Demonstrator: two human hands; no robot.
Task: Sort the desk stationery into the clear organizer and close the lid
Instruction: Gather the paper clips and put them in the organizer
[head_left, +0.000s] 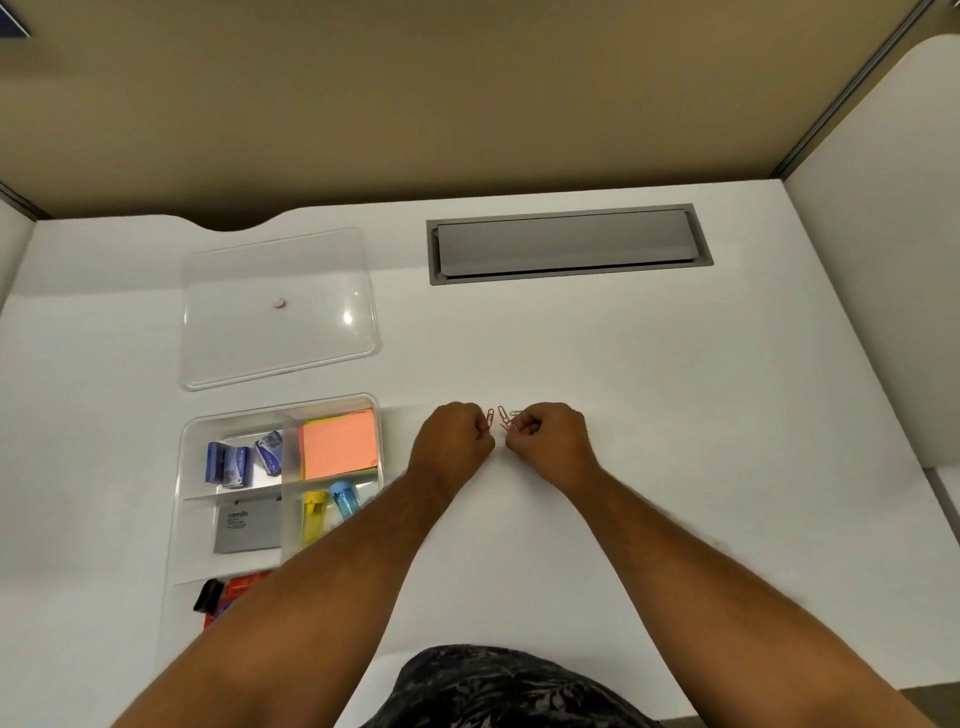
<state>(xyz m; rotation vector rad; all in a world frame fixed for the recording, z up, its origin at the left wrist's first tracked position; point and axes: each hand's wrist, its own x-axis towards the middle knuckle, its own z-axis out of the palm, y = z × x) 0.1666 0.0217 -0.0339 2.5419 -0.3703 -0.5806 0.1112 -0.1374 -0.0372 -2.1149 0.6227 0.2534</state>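
On the white desk (649, 415), just right of the clear organizer (183, 467), both hands worked a small cluster of paper clips (503, 417). Left hand (453, 439) had its fingers curled, apparently pinching one clip at its tip; right hand (550, 436) was likewise curled over the remaining clips, pinching at them, though the exact contact could not be made out. The paired grip appeared intended to gather loose clips for a single transfer. Organizer compartments already held orange sticky notes (340, 444), blue boxes (244, 460), a grey card (248, 527), highlighters (327, 506) and a red and black item at the near end. Its lid (280, 306) lay flat beyond it, well apart, leaving the compartments accessible; closure remained outstanding.
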